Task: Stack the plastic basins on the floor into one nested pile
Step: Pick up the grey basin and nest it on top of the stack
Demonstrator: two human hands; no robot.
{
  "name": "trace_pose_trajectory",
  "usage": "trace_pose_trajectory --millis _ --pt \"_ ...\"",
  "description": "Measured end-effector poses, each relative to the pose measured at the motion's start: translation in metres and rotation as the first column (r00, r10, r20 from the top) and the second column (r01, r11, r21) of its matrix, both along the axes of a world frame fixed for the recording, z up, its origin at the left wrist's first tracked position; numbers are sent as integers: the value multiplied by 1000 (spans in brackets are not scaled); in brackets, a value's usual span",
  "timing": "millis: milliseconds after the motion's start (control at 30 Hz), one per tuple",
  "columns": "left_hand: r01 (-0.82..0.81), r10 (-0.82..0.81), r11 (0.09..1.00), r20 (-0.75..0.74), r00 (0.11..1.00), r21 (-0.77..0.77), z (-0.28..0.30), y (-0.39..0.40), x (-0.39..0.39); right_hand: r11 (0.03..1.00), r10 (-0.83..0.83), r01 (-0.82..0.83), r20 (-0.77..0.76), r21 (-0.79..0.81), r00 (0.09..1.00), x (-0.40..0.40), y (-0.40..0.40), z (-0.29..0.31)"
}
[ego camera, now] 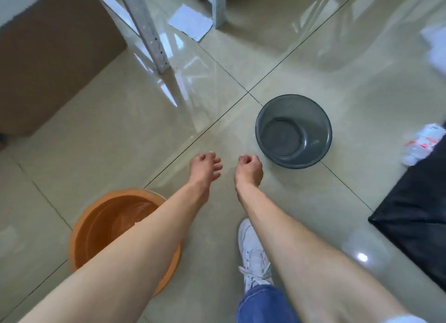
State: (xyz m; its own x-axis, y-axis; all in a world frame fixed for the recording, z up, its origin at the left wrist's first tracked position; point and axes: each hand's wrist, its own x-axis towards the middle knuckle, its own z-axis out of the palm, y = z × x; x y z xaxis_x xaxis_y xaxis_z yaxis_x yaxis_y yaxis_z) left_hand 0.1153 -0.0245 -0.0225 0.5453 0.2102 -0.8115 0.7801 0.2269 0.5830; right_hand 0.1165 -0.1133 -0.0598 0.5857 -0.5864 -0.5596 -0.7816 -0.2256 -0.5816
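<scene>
On tiled floor [120, 141]: grey basin [293, 131], orange basin [113, 226] well apart, likely light, stiff, slick; grip rims. Left hand [206, 167] fingers loosely apart, right hand [249, 169] curled, both empty.

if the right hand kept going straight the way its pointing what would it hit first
Probably bare floor tile. The right hand points up the picture, so its line passes left of the grey basin; depth is hard to judge from one view.
</scene>
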Motion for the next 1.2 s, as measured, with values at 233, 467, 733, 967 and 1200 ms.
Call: trace_pose_trajectory --millis 233,467,733,967,1200 --pt "171 -170 984 -21 985 42 -25 -108 65 984 -167 166 -7 -70 986 49 -131 -24" --pt "247 -220 931 -127 967 270 -75 -157 116 922 -341 335 1 -192 940 87 -233 -44" --pt "223 -180 927 -166 970 300 -103 -174 148 933 -354 359 -125 19 927 112 -268 -67" --pt "203 -169 966 -198 965 161 -112 -165 155 895 -377 405 -170 185 911 114 -263 -74" --pt "112 -105 963 -42 994 244 -104 -131 125 900 -433 433 -14 58 901 94 -226 -58"
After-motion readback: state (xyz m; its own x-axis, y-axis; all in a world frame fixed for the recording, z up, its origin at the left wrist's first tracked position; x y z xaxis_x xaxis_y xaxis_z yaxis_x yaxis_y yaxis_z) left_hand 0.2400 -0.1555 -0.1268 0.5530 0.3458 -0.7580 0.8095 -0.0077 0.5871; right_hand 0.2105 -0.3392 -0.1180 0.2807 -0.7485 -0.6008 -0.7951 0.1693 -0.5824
